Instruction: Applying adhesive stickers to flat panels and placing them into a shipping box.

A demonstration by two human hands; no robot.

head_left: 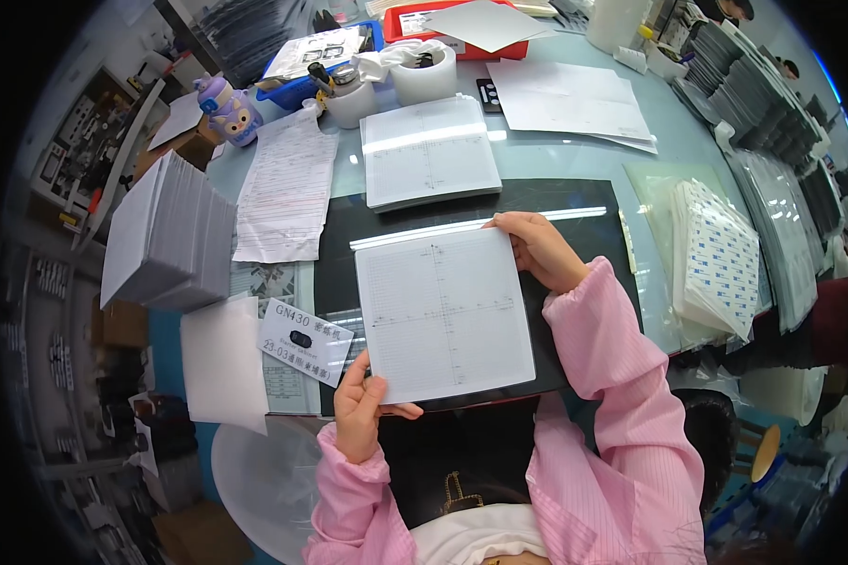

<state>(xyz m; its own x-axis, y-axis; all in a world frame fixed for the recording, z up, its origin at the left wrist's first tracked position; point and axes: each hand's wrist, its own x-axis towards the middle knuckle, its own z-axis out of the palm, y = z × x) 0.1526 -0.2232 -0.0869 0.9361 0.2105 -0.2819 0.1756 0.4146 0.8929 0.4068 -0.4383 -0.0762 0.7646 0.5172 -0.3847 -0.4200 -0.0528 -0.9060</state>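
Note:
A square white sheet with a fine grid and a cross of axis lines [443, 315] lies tilted over a black mat [575, 202] on the glass table. My left hand [363, 410] pinches its near left corner. My right hand [540, 250] holds its far right corner. Both arms wear pink sleeves. A stack of the same grid sheets [429, 151] sits beyond the mat.
A tall pile of grey-white sheets [165, 235] stands at the left, beside a written paper [285, 188] and a small label card [303, 341]. White pads with blue marks [716, 259] lie at the right. White cups [424, 71], a purple figurine [224, 105] and a red tray [462, 28] are at the back.

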